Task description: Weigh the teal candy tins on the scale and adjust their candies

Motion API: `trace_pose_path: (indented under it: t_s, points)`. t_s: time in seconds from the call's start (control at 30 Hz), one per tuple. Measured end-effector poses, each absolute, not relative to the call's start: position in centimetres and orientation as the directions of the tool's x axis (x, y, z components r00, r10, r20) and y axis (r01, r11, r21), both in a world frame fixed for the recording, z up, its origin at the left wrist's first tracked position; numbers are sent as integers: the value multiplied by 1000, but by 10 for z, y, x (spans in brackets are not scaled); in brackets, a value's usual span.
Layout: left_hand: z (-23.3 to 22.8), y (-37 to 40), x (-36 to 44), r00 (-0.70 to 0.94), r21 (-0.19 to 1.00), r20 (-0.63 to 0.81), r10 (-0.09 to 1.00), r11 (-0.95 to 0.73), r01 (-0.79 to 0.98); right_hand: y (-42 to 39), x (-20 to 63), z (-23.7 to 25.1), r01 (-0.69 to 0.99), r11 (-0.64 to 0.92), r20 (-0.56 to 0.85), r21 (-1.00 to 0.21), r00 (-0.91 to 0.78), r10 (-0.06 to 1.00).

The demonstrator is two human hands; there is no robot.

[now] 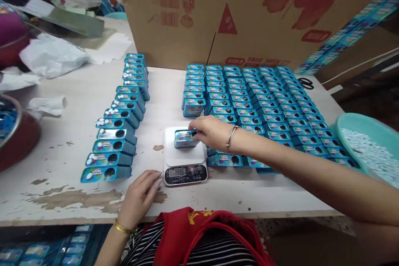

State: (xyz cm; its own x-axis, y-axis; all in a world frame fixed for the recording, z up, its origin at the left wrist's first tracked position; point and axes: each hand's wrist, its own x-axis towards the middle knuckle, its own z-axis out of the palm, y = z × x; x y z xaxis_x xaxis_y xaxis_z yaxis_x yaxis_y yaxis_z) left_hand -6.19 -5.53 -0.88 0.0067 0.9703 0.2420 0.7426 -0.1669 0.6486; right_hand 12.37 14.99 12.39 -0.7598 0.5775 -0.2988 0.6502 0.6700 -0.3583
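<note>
A white digital scale (185, 157) lies on the table in front of me, its display lit. One blue candy tin (183, 138) sits upright on the scale's plate. My right hand (208, 131) pinches this tin by its right end, near the round hole in the top. My left hand (141, 193) rests on the tabletop at the scale's left, fingers stretched out and holding nothing. To the left runs a column of blue tins (107, 146) with white candies lying on their tops. Several rows of similar tins (246, 105) stand on the right, partly hidden by my right arm.
A turquoise basin (339, 126) of white candies stands at the right edge. Black scissors (305, 83) lie behind the rows. A large cardboard box (255, 16) walls off the back. On the left are a reddish bowl (29, 137) and a crumpled white bag (52, 56).
</note>
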Motion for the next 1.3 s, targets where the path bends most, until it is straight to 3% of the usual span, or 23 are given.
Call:
trace_pose_path:
  t_s: [0.1,0.17,0.3,0.4,0.5,0.63,0.9,1.07,1.3]
  points:
    - [-12,-55,-62,-1,659,230,973,-155,736,150,121,123,634,631,-264,-447,-768,584]
    - [-13,-55,-62,-4,667,224,975,-150,730,151,121,121,620,529,-269,-579,-758,594]
    - [-15,-55,-63,-18,682,213,977,-136,718,156,122,113,525,111,-379,-844,-729,570]
    - [-16,-55,-63,-22,678,206,978,-127,724,161,124,103,400,-170,-423,-901,-719,551]
    - [-18,-55,-63,-24,677,193,981,-115,727,166,126,91,249,-291,-374,-924,-748,549]
    - [-17,-53,-62,-12,683,175,985,-113,722,167,128,84,134,-378,-340,-916,-759,555]
    - [-13,-51,-61,-25,689,156,987,-91,719,165,140,90,27,-517,-409,-856,-648,643]
    - [-13,-49,-61,-32,700,153,988,-86,709,163,147,90,53,-451,-392,-891,-593,703]
    - [-15,-50,-57,-59,706,188,980,-93,702,155,145,94,155,-218,-264,-963,-691,673]
